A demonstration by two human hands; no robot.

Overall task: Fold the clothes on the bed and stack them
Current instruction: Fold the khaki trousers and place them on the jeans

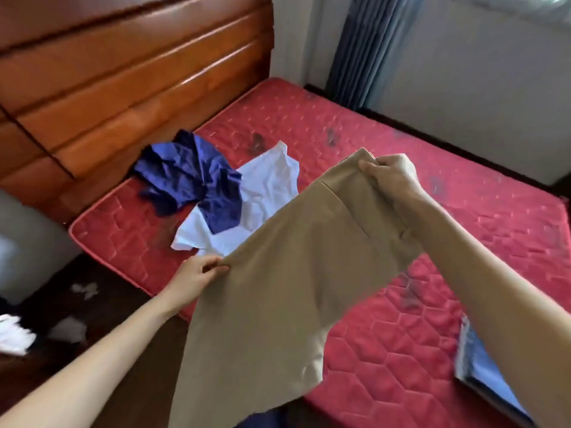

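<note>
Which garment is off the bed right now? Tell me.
The tan trousers, held up by both hands; the blue garment and white shirt lie crumpled on the mattress.

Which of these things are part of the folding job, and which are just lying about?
Part of the job:
tan trousers, held up by the left hand and right hand
blue garment
white shirt
red mattress

Just lying about:
white scraps on the floor
curtain
wooden headboard
</note>
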